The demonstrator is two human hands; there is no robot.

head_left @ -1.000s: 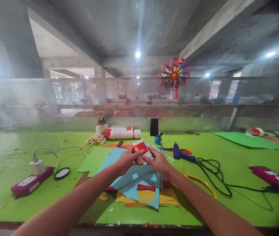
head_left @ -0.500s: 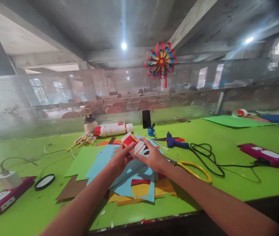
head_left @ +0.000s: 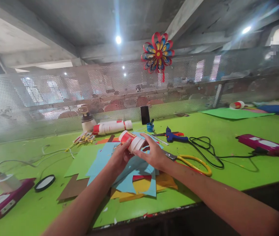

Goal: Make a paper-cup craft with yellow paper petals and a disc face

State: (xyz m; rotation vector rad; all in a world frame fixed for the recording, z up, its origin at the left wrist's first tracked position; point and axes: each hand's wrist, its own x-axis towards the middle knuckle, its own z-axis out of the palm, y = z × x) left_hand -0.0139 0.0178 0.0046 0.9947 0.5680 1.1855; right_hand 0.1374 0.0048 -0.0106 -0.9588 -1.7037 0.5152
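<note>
Between my hands is a red-and-white paper cup [head_left: 127, 137], tilted on its side above a pile of coloured paper. My left hand [head_left: 121, 155] is closed on its near left side, thumb along the red part. At the white right end, the curved fingers of my right hand [head_left: 154, 152] touch the cup. Whether a second cup is nested inside I cannot tell. Under the hands lies light blue paper [head_left: 98, 160] with a rounded cut-out. Scissors with yellow handles [head_left: 195, 164] rest just right of my right hand.
Behind the pile lie stacked paper cups [head_left: 113, 127], a propped phone [head_left: 144, 115] and a small blue pot [head_left: 150, 127]. A blue glue gun [head_left: 176, 136] trails black cable to a purple power strip [head_left: 261, 144]. Another power strip [head_left: 0, 203] and a round black-rimmed disc [head_left: 45, 183] lie left.
The cup has turned slightly in my hands and now shows more of its white end. My view has shifted a little; both hands keep their hold.
</note>
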